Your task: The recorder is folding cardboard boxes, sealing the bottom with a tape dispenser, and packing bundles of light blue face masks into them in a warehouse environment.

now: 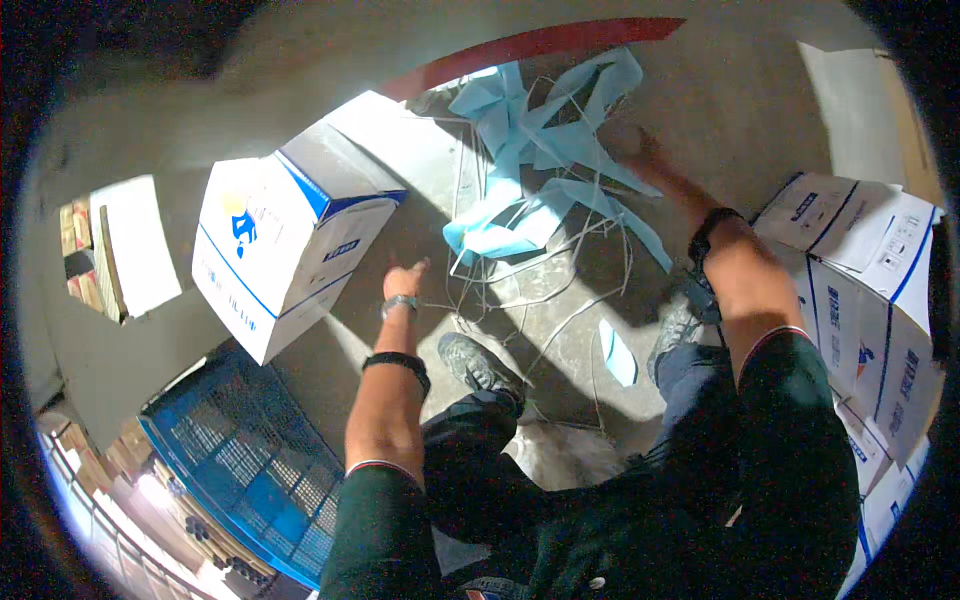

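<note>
My left hand (pixel 405 280) reaches low over the floor with thumb and fingers apart and nothing in it. Just to its left stands a white cardboard box (pixel 260 235) with blue print and blue edges. Ahead of me lies a loose heap of crumpled light-blue strips (pixel 530 215), thin like sheet or film. Thin white strapping bands (pixel 570 290) loop through and around them. My right hand (pixel 637 150) is stretched out beside the heap's right side. Its fingers are dark and smeared in shadow, so any grip there is unclear.
More white-and-blue boxes (pixel 870 310) are stacked at my right. A blue mesh crate (pixel 245 450) stands at the lower left. A light-blue scrap (pixel 617 353) lies near my right shoe (pixel 675 330). A red curved band (pixel 540 42) crosses the far floor.
</note>
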A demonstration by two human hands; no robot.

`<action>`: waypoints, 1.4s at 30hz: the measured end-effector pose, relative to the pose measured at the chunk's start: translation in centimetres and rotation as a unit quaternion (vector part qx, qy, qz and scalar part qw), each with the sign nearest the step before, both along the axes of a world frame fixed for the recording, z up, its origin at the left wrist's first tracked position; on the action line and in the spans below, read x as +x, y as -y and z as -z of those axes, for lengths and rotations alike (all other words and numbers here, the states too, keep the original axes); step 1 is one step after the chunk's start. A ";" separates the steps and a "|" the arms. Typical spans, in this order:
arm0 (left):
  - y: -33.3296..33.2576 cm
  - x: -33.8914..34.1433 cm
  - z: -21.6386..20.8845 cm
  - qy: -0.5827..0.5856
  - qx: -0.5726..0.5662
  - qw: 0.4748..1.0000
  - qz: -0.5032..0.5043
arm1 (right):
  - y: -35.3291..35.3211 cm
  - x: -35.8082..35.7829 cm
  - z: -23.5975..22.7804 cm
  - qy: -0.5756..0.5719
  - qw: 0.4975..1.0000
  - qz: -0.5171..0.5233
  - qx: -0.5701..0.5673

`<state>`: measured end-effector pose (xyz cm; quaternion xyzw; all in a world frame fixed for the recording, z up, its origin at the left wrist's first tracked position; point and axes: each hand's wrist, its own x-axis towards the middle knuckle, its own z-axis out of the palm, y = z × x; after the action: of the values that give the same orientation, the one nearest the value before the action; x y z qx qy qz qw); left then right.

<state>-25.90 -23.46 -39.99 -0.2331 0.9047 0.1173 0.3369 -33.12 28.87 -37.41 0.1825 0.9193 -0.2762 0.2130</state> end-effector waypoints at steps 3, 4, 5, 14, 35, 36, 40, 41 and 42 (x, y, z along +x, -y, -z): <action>-0.5 3.9 8.9 -0.047 0.089 0.994 0.032 | -7.2 -2.1 5.5 -0.192 0.944 -0.199 0.180; -7.7 5.5 10.7 -0.130 0.155 0.974 -0.103 | -14.3 0.2 7.7 -0.281 0.767 -0.418 0.397; -4.1 7.7 10.4 -0.117 0.117 0.963 -0.211 | -7.9 -2.5 6.7 -0.207 0.880 -0.344 0.254; -12.9 2.4 2.6 -0.002 0.189 0.943 -0.274 | 1.8 -4.9 6.7 -0.054 0.998 0.006 0.011; -18.5 1.7 -0.3 -0.070 0.496 0.856 -0.128 | 18.7 10.4 5.8 0.073 0.729 0.100 -0.673; -17.4 2.3 -1.0 -0.075 0.483 0.864 -0.121 | 19.1 9.9 3.8 0.166 0.785 0.047 -0.595; -16.5 1.8 -0.9 -0.066 0.495 0.863 -0.077 | 19.2 8.7 0.8 0.075 0.915 -0.175 -0.355; -16.7 1.5 -0.9 -0.053 0.517 0.845 -0.128 | 18.8 8.0 1.3 -0.008 0.891 -0.346 -0.294; -17.1 1.2 -1.0 -0.038 0.539 0.823 -0.177 | 18.4 7.5 1.5 -0.007 0.893 -0.344 -0.291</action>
<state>-24.67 -6.33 -39.03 -0.1659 0.6528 0.6524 0.3473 -25.64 10.44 -38.87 -0.2171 0.8046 -0.4421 0.3318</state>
